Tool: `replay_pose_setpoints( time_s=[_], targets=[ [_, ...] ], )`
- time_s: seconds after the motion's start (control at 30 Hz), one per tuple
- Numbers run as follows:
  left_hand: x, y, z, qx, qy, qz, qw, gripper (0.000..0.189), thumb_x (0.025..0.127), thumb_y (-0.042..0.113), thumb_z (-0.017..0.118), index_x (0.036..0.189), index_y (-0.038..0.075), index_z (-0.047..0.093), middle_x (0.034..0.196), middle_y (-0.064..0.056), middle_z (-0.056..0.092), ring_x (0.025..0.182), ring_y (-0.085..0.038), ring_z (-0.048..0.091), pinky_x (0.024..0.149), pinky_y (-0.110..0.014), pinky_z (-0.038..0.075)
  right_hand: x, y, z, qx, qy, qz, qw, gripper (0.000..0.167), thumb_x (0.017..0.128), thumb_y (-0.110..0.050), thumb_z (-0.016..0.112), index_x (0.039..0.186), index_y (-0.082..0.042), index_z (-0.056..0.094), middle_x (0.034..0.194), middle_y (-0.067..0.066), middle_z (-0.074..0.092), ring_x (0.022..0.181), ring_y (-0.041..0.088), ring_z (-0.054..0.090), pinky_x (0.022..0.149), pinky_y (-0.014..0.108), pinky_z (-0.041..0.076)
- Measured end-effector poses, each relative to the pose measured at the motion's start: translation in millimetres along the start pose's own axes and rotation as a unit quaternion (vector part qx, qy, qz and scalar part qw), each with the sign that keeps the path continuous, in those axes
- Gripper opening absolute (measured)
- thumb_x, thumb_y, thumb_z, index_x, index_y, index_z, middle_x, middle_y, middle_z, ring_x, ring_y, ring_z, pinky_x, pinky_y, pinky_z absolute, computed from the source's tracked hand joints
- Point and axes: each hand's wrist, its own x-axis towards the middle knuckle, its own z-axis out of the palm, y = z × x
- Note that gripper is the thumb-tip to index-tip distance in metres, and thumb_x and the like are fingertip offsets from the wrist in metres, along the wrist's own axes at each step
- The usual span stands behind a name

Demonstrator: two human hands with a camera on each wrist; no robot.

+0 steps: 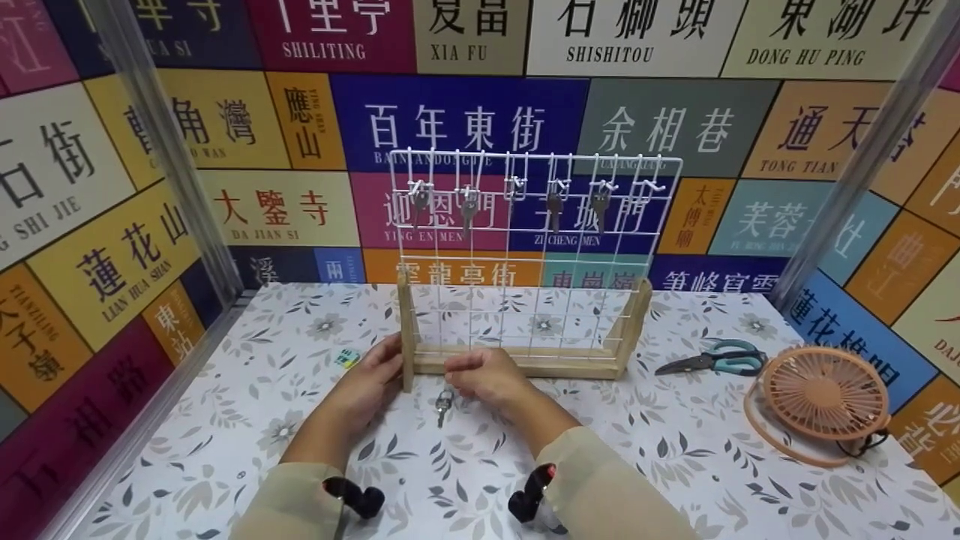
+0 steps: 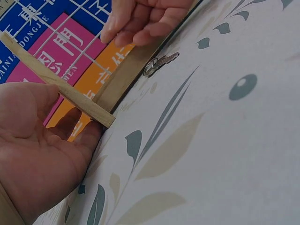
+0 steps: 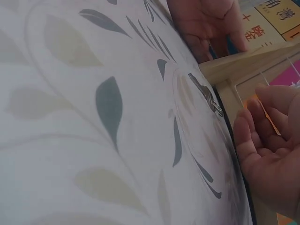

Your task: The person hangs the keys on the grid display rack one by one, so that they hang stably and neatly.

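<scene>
A wire grid rack (image 1: 529, 260) with a wooden base stands on the table, several keys (image 1: 470, 204) hanging from its upper hooks. My left hand (image 1: 367, 381) holds the rack's left wooden post (image 2: 61, 86), thumb on one side and fingers on the other. In front of the base bar (image 1: 555, 367), my right hand (image 1: 487, 379) hovers with loosely bent fingers; nothing shows between them. Just below it, a key on a ring (image 1: 442, 409) lies flat on the table. The right wrist view shows the same key (image 3: 204, 91) apart from the right fingers.
Teal-handled pliers (image 1: 712, 358) lie right of the rack, beside an orange desk fan (image 1: 825, 397). A small green and yellow piece (image 1: 347, 358) lies left of the left hand. Behind the table (image 1: 187, 457) is a wall of coloured sign panels (image 1: 457, 112).
</scene>
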Motion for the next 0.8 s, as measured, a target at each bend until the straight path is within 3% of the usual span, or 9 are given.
replay_pose_setpoints(
  time_s=[0.27, 0.6, 0.8],
  targets=[
    [-1.4, 3.5, 1.9, 0.007, 0.009, -0.024, 0.9997, 0.048, 0.111, 0.028, 0.055, 0.157, 0.04, 0.05, 0.17, 0.01, 0.043, 0.163, -0.021, 0.036, 0.136, -0.043, 0.028, 0.6, 7.2, 5.6, -0.071, -0.008, -0.013, 0.9973, 0.023, 0.089, -0.004, 0.082, 0.112, -0.003, 0.08, 0.1, 0.006, 0.079, 0.076, 0.014, 0.069, 0.065, 0.023, 0.059],
    [-3.2, 3.9, 0.4, 0.008, 0.017, -0.026, 0.9995, 0.048, 0.111, 0.029, 0.056, 0.156, 0.042, 0.051, 0.169, 0.01, 0.045, 0.161, -0.021, 0.038, 0.135, -0.043, 0.03, -0.6, 3.4, 5.7, -0.103, -0.032, -0.002, 0.9941, 0.029, 0.085, -0.001, 0.083, 0.113, -0.006, 0.08, 0.106, 0.006, 0.078, 0.085, 0.016, 0.072, 0.073, 0.026, 0.063],
    [-2.4, 1.7, -0.4, 0.02, -0.001, -0.001, 0.9998, 0.051, 0.113, 0.026, 0.052, 0.162, 0.034, 0.044, 0.172, 0.004, 0.04, 0.163, -0.024, 0.034, 0.137, -0.044, 0.026, -1.0, 4.2, 9.7, -0.143, -0.027, -0.009, 0.9893, 0.035, 0.078, -0.001, 0.09, 0.11, -0.012, 0.082, 0.106, 0.002, 0.08, 0.092, 0.014, 0.07, 0.08, 0.025, 0.059]
  ],
)
